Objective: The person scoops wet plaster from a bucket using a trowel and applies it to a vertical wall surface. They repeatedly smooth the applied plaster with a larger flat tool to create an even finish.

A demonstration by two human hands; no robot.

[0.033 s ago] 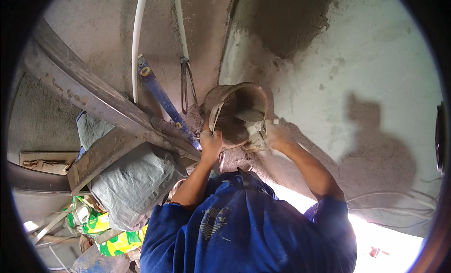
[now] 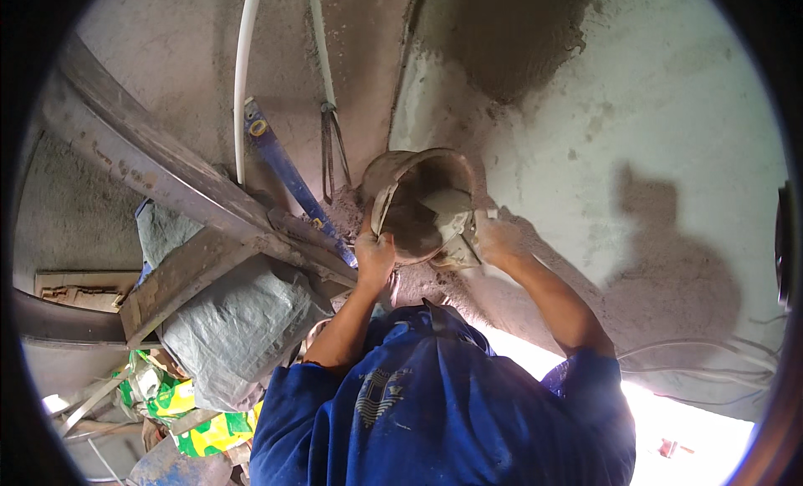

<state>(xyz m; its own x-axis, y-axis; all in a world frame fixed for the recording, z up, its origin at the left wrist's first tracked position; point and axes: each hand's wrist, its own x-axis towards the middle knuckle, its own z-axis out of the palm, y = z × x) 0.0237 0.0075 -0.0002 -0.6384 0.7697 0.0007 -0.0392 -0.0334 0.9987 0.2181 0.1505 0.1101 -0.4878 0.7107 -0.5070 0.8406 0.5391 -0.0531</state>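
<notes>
A mortar-caked bucket [image 2: 481,181] leans against the wall corner, its mouth tilted toward me. At its left rim, beside a pale strip, my left hand [image 2: 375,256] is closed with the thumb on top. My right hand [image 2: 499,240] is closed at the right side of the mouth on what looks like a trowel. Inside the bucket shows the trowel's pale grey blade [image 2: 452,203], lying against dark wet mortar [image 2: 410,227]. The handle is hidden by my fingers. A pale, mortar-smeared piece [image 2: 456,253] sits below the right rim.
Left of the bucket lean a blue spirit level [image 2: 288,172] and a white pipe [image 2: 245,84]. A curved metal beam [image 2: 159,160] crosses above a grey sack [image 2: 247,327]. Green-and-yellow bags [image 2: 213,432] lie lower left. Wet plaster [image 2: 519,43] darkens the wall; cables [image 2: 703,348] run right.
The trowel blade has shifted slightly inside the bucket and looks paler and broader. My right hand has moved a little; my left hand stays on the rim.
</notes>
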